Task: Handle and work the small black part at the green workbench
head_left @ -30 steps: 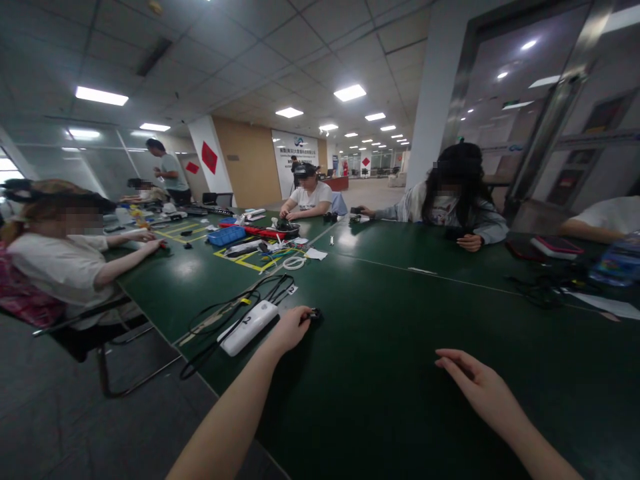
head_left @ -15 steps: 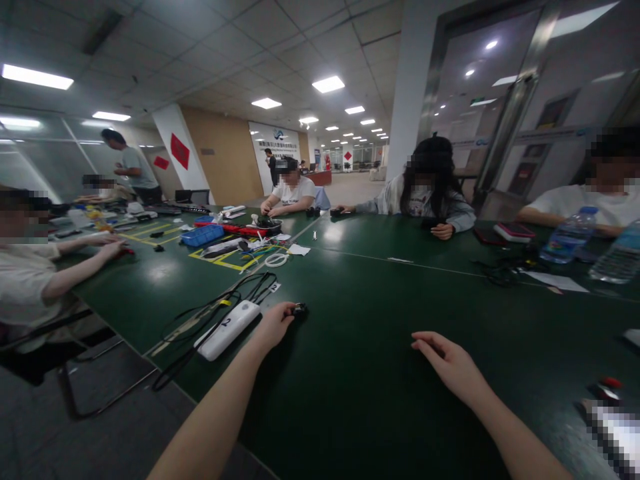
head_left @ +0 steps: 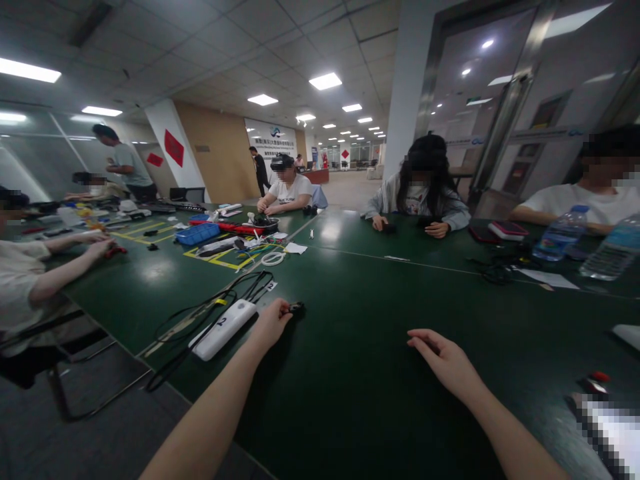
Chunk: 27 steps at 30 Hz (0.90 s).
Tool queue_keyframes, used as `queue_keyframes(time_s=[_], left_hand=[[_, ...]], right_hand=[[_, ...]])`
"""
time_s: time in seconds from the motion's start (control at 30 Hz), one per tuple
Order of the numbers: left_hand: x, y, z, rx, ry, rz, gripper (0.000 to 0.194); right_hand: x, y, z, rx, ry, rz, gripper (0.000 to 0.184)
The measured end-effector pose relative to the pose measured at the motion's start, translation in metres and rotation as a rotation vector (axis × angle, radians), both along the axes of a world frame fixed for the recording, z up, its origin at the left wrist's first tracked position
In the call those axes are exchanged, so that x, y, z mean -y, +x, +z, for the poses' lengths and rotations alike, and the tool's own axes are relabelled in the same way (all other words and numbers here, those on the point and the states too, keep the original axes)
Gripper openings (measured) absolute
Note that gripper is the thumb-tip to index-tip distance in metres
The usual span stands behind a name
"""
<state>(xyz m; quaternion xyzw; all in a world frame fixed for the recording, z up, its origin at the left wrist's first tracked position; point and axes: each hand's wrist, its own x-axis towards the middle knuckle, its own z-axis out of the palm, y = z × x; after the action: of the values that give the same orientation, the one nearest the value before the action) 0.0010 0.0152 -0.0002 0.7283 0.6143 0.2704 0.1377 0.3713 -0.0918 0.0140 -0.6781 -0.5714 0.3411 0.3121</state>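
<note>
My left hand [head_left: 271, 325] rests on the green table [head_left: 345, 380], its fingertips pinched on a small black object [head_left: 297, 308]. The object is too small and dark to name more exactly. To the left of that hand lies a white power bank-like case [head_left: 223, 331] marked "2", with black cables [head_left: 200, 313] looped around and behind it. My right hand [head_left: 443, 357] hovers or rests at the right of the table, palm turned inward. Its fingers are loosely stretched with the thumb a little apart, and it holds nothing.
Farther left are a blue basket [head_left: 198, 234], a white cable coil [head_left: 273, 258] and a red tray [head_left: 245, 227]. Water bottles [head_left: 560, 235] and black cables [head_left: 505, 270] stand at the right. A red-topped object [head_left: 596, 381] lies at lower right. Several people sit around the table.
My view has shifted slightly to the right. My hands keep nearly the same places on the table. The person across has drawn one hand in closer to the body.
</note>
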Motion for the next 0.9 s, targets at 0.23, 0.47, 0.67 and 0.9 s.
queue_keyframes(time_s=[0.23,0.47,0.67,0.9], left_hand=[[0.0022,0.0026,0.0042,-0.026,0.002,0.011,0.011],[-0.0002,0.0005,-0.0004,-0.017,0.023,-0.001,0.012],[0.0012,0.0011,0.0043,-0.06,0.016,0.001,0.01],[0.0006,-0.0008,0.0021,-0.031,0.003,0.02,0.015]], right_hand=[[-0.0029,0.0022,-0.0046,0.013,0.009,0.011,0.034],[-0.0015,0.0026,-0.0043,-0.001,0.021,0.012,0.035],[-0.0002,0.0009,-0.0016,0.0,0.004,0.007,0.034],[-0.0007,-0.0003,-0.0001,-0.005,0.002,0.014,0.032]])
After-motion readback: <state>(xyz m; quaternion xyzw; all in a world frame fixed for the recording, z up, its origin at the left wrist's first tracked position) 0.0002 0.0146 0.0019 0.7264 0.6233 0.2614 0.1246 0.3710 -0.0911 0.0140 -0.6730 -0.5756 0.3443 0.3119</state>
